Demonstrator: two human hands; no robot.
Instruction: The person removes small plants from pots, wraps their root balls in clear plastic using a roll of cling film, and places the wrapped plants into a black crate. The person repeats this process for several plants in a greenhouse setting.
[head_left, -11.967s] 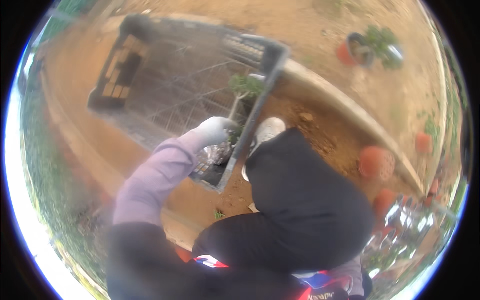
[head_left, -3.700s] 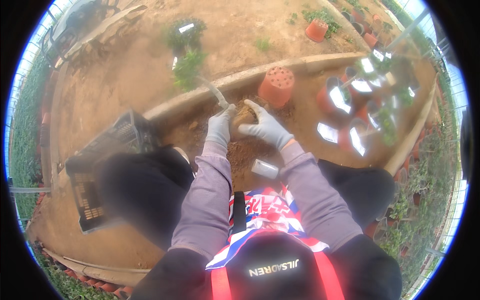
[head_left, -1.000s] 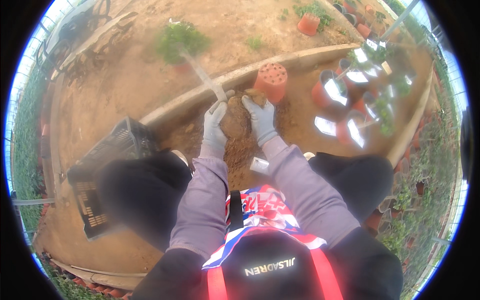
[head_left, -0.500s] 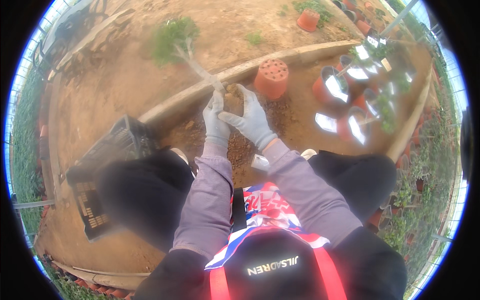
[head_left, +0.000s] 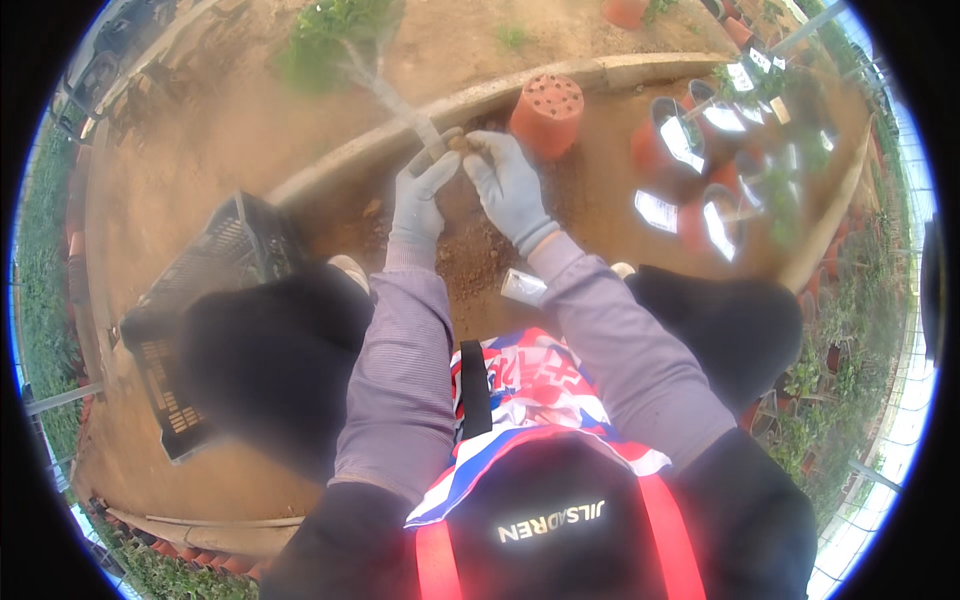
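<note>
A small potted-type tree with a pale, thick trunk [head_left: 398, 103] and green foliage [head_left: 335, 42] leans away to the upper left. My left hand [head_left: 420, 193], in a light grey glove, is closed around the trunk's lower end. At that end is a brown root clump [head_left: 458, 142], partly covered by fingers. The gloved fingers of my right hand [head_left: 508, 185] pinch the clump from the right side. Just beyond that hand, an orange plastic pot [head_left: 546, 118] stands upside down, its drainage holes facing up. Loose dark soil [head_left: 475, 255] lies below both hands.
A black plastic crate [head_left: 250, 240] stands by my left knee. Several potted plants with white tags [head_left: 680, 145] stand to the right. A pale curb [head_left: 330, 175] runs behind the hands. A white tag [head_left: 523, 288] lies near my right forearm.
Both hands and the tree have shifted up in the picture, as has the view of the surroundings. My right fingers, spread beside the roots before, have drawn together at the clump.
</note>
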